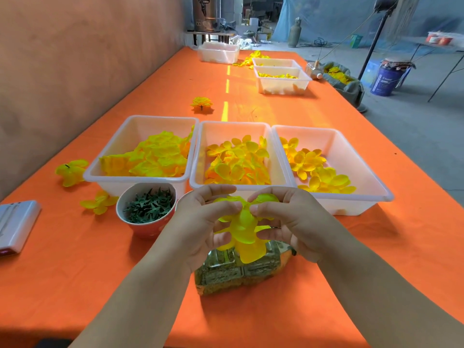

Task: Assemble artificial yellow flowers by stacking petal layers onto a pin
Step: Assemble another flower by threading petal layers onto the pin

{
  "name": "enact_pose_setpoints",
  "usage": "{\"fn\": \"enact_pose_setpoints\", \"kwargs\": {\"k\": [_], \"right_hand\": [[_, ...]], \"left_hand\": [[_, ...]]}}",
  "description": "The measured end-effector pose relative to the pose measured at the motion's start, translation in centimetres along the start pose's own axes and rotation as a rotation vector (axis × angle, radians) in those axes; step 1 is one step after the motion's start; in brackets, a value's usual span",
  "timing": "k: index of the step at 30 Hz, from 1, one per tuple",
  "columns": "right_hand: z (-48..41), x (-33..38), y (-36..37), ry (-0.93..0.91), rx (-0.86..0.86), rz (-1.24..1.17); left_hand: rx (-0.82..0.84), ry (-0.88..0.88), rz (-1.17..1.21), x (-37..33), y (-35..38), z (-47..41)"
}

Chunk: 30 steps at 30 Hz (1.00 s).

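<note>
Now pinching a bright yellow, many-lobed fabric petal layer (244,227) between the left grip (200,222) and the right grip (288,222), each grasping it with curled fingers and thumb, one from either side. Holding it low over a clear blocky base packed with greenish-gold material (233,277), the lowest petal overlapping the base's top in view; impossible to tell whether touching. Working at the near end of a long orange cloth-covered surface (75,272).

Sitting just behind the grips, side by side in a row: a white rectangular plastic tub of large flat yellow petals (140,119) on the left, a white plastic tub of cupped yellow-orange petals (233,124) in the middle, and a white plastic tub of smaller cupped yellow petals (351,204) on the right.

Standing just left of the left grip, against the front of the left tub: a round red-sided cup (150,228) heaped with dark green star-shaped plastic pieces (148,205).

Lying loose on the cloth: a yellow flower beside the left tub (71,170), a yellow flower near the cup (99,202), and a yellow flower beyond the tubs (201,103). Resting at the far left edge: a flat white device (15,222).
</note>
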State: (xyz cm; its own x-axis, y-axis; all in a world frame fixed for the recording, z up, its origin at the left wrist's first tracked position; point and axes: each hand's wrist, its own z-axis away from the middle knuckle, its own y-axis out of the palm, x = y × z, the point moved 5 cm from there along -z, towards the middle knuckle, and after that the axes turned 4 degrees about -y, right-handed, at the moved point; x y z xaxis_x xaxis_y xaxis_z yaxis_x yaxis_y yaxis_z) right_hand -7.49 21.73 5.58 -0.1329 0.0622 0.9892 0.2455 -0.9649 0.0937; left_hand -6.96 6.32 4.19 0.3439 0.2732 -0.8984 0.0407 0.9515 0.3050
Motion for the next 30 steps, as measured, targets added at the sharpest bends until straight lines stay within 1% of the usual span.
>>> {"fn": "enact_pose_setpoints", "kwargs": {"k": [6, 11, 15, 20, 25, 30], "right_hand": [[0.1, 0.1, 0.0, -0.009, -0.055, 0.053], [0.2, 0.2, 0.3, -0.021, -0.049, 0.091], [0.1, 0.0, 0.4, -0.019, -0.049, 0.078], [0.1, -0.2, 0.5, -0.002, -0.032, 0.076], [0.0, -0.5, 0.0, 0.024, -0.035, 0.163], [-0.2, -1.0, -0.4, 0.054, -0.025, 0.254]], "left_hand": [[0.03, -0.02, 0.061, 0.2, 0.4, -0.3], [0.058, -0.016, 0.111, 0.6, 0.4, -0.3], [0.052, 0.032, 0.084, 0.8, 0.2, -0.2], [0.045, 0.03, 0.037, 0.7, 0.3, -0.1], [-0.072, 0.124, -0.156, 0.3, -0.7, 0.4], [-0.099, 0.153, -0.339, 0.5, -1.6, 0.4]]}}
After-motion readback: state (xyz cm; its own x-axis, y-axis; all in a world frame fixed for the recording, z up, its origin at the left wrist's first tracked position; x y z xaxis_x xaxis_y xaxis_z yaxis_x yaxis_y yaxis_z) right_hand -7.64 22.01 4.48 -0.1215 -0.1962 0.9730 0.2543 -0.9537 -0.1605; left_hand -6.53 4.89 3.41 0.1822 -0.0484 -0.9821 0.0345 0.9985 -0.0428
